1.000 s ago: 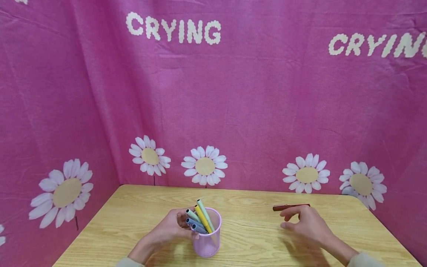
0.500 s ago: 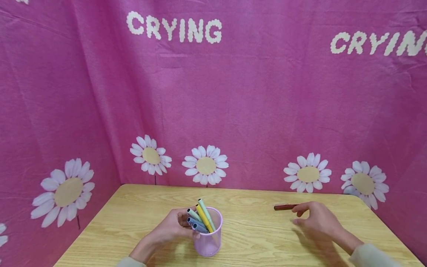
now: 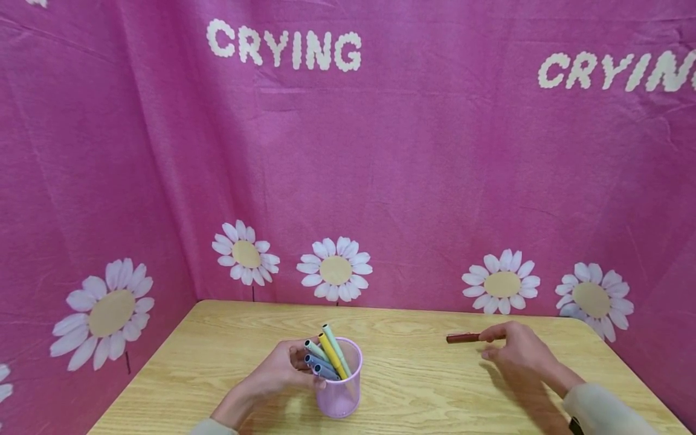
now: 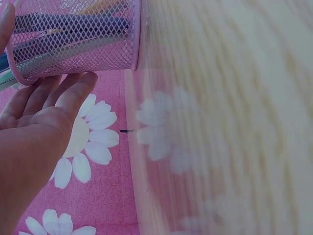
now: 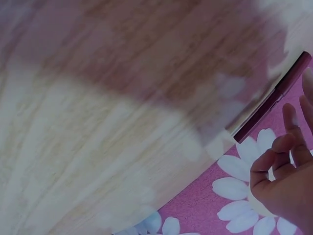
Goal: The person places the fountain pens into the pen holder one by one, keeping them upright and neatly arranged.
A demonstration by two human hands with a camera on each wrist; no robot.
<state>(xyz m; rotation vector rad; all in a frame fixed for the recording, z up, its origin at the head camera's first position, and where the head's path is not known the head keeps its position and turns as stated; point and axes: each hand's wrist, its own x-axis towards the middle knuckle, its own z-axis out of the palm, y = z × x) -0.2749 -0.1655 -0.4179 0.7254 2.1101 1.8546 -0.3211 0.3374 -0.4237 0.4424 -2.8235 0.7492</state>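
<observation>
My left hand (image 3: pixel 278 370) holds a pink mesh pen cup (image 3: pixel 338 400) at its left side, thumb near the rim and fingers on the far side. Several markers lean inside: a yellow marker (image 3: pixel 330 353), pale green ones and grey-blue ones. In the left wrist view, the cup's mesh wall (image 4: pixel 98 61) lies between thumb and fingers. A dark red marker (image 3: pixel 462 338) lies on the table to the right. My right hand (image 3: pixel 524 353) is at its right end, fingers loosely bent. The right wrist view shows the marker (image 5: pixel 274 100) beside the fingertips; contact is unclear.
The light wooden table (image 3: pixel 402 362) ends at the back against a pink cloth (image 3: pixel 402 181) printed with white daisies and lettering. The same cloth hangs along the left and right sides. A dark band shows at my right sleeve (image 3: pixel 598 408).
My right hand has moved right along the dark red marker, from above its middle to its right end. The left hand and the cup stay put.
</observation>
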